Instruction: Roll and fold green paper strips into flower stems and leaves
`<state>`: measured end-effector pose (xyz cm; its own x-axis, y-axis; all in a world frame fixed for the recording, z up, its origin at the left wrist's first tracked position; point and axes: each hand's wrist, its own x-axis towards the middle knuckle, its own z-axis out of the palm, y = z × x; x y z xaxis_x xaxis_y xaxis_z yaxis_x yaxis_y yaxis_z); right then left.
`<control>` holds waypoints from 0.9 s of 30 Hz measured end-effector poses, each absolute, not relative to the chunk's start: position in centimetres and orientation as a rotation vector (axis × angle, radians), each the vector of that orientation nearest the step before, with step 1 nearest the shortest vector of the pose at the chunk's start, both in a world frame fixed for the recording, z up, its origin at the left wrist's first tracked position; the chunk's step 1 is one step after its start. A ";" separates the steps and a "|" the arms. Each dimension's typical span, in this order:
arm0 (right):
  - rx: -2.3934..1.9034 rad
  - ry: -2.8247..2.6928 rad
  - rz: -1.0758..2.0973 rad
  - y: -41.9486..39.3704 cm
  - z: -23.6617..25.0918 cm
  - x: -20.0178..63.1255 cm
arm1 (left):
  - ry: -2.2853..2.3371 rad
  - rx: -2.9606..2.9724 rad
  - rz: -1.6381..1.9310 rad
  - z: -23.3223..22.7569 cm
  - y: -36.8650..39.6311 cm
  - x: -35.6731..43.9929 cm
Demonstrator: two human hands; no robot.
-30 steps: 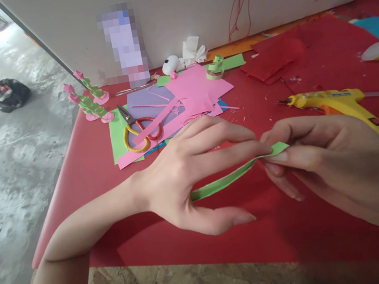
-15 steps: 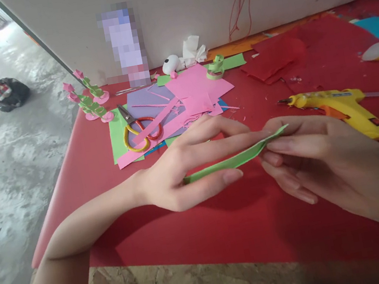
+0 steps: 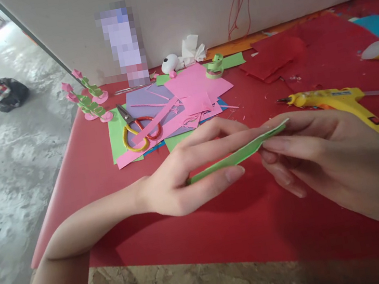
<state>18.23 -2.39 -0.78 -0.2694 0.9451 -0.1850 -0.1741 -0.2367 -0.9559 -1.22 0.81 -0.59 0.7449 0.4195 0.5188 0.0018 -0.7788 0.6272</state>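
No container stands in view; loose paper sheets (image 3: 182,99) and scissors (image 3: 138,129) lie in a pile on the red counter (image 3: 197,228). Above the counter's near part, a green paper strip (image 3: 239,154) runs between both hands. The left hand (image 3: 194,168) pinches it along its length between thumb and extended fingers. The right hand (image 3: 308,150) closes its fingertips on the strip's far end. A yellow glue gun (image 3: 340,103) lies just behind the right hand.

two hands (image 3: 187,171) (image 3: 319,148), one green paper strip (image 3: 239,154), one pair of scissors (image 3: 135,127), one yellow glue gun (image 3: 336,101), three paper flowers (image 3: 88,98)
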 end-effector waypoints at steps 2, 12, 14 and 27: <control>-1.079 -1.109 1.625 -2.4 -0.8 18.2 | 0.307 2.361 0.926 -0.6 0.6 -1.0; -1.096 -1.125 1.616 -2.5 -1.1 17.9 | 0.388 2.757 1.054 -1.4 0.2 -0.8; -1.109 -1.121 1.618 -2.5 -1.2 17.8 | 0.398 2.938 1.100 -1.5 0.2 -0.9; -1.135 -1.273 1.457 -2.9 -1.5 18.1 | 0.583 2.299 1.029 -0.6 -0.4 -0.8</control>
